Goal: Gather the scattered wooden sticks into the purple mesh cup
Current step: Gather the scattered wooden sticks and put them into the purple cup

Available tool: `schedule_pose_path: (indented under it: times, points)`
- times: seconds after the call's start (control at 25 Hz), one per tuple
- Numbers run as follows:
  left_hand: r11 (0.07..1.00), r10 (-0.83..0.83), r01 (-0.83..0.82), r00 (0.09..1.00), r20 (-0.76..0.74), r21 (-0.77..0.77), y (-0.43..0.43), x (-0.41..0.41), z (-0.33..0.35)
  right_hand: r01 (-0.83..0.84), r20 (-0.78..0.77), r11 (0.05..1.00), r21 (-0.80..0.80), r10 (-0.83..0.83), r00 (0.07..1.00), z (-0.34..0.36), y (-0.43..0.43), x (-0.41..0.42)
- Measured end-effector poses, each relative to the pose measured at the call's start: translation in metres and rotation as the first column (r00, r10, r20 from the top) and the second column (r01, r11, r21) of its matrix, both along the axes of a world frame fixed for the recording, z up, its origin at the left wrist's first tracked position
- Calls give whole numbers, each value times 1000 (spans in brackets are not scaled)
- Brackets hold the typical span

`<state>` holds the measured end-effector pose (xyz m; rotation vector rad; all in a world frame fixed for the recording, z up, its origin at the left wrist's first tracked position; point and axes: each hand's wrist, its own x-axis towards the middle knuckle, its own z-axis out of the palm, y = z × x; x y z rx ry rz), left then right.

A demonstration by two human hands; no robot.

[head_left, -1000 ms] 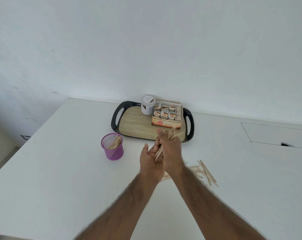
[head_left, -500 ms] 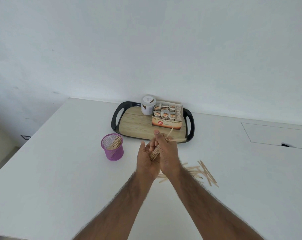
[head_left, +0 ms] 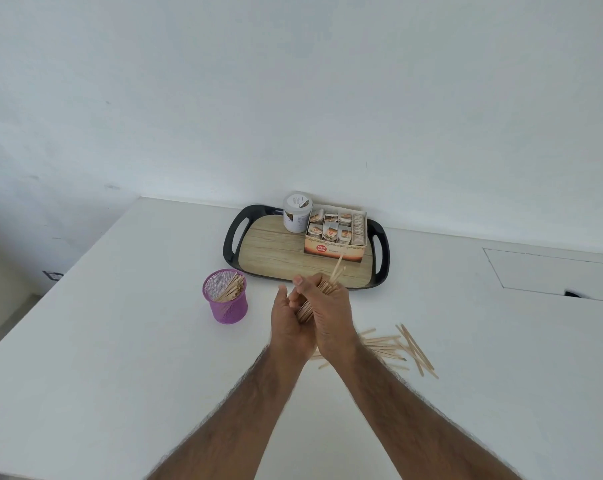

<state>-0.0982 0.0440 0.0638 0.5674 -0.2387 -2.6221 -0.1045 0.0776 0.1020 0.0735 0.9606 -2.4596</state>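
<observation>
box on tray, right half, front face: red round logo, top word "FRESH", lower word unclear | right of logo: "Ginger", remainder too faint | jar on tray, back: label unreadable

— How many cups?
— One purple mesh cup, left of centre, with one clump of sticks inside it.
— And the loose ones?
— About a dozen scattered sticks at lower right of centre, I think; they overlap, so the count is rough.
— Any others?
— One bundle of sticks at centre, between two hands: one left hand, one right hand.
— And above them?
— One tray, carrying one jar and one box of sachets.
</observation>
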Motion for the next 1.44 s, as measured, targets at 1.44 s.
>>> schedule_pose_path:
  times: [1.44]
  points:
    - [996,-13,32,977,212,-85,17,-4,40,-47,-94,994,96,56,994,33,18,-53]
